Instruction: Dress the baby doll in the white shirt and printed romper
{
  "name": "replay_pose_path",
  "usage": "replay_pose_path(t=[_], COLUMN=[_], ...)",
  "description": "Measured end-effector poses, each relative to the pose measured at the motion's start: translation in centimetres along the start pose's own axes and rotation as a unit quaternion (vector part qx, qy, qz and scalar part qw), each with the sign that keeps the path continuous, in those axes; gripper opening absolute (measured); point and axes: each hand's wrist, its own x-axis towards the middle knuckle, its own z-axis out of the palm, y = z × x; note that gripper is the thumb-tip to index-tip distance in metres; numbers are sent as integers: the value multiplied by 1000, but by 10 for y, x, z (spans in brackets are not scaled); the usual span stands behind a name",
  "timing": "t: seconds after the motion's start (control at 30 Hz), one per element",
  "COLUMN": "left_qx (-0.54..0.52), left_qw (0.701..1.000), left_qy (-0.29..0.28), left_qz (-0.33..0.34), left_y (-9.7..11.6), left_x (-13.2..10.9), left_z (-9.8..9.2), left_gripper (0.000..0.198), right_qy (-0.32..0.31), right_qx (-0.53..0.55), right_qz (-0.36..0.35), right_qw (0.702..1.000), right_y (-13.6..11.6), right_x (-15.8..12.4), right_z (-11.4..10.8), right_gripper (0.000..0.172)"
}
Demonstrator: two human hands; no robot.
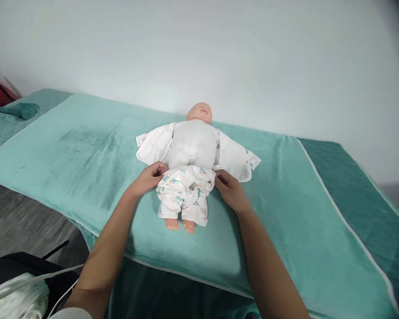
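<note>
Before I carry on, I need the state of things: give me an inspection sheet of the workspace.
Surface: green cover, lightly creased.
Job's things: doll lying on the cover, white shirt spread open, printed pants over its legs.
Clutter: printed cloth against something black, lower left.
Hands: left hand and right hand pinch opposite sides of the pants' waist.
Cables: white cords, lower left; whether cables or straps, unclear.
Surroundings: pale wall behind; grey floor at left.

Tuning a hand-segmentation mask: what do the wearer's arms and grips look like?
Left grip and right grip: ungloved. Left forearm and right forearm: uncovered where visible, tapering to the wrist; no watch, band or marking seen. A white rounded edge shows beside the left arm at the frame's bottom; can't tell if it's a sleeve.
</note>
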Motion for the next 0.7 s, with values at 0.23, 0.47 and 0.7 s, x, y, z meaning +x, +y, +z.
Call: replay_pose_path(t=[0.23,0.47,0.7], left_qx=[-11,2,96], left_qw=[1000,993,982], left_qy=[-17,106,153], left_qz=[-9,44,62], left_y=[-1,-17,-19], left_x=[-8,0,6], left_z=[-5,10,15], left_gripper=[22,29,9], right_qy=[-79,-32,123], right_qx=[-8,-17,-79], right_qz=[-37,-32,-90], right_qw=[996,999,985], right_y=[2,0,-7], right_x=[-4,-1,-3], right_z=[-9,0,15], right_gripper=[17,15,6])
